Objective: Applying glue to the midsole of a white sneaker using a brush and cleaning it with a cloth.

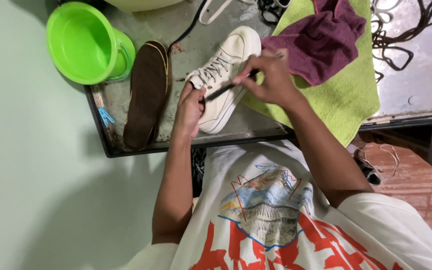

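sneaker point(224, 75): cream lace-up, lying on the metal tray point(107, 135), right of a brown insole point(147, 92), left of a green towel point(348, 100) | left hand point(190, 111): clasps the heel collar | right hand point(271, 77): pinches a thin dark tool point(231, 86) over the laces | handling: likely light, soft upper, firm sole; best held at heel or sole

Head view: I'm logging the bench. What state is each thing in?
White sneaker: laced, lying on the tray.
Left hand: on the sneaker's heel.
Right hand: pinching a thin dark tool.
Green bowl: tilted, looks empty.
Brown insole: out, lying flat.
Maroon cloth: crumpled on green towel.
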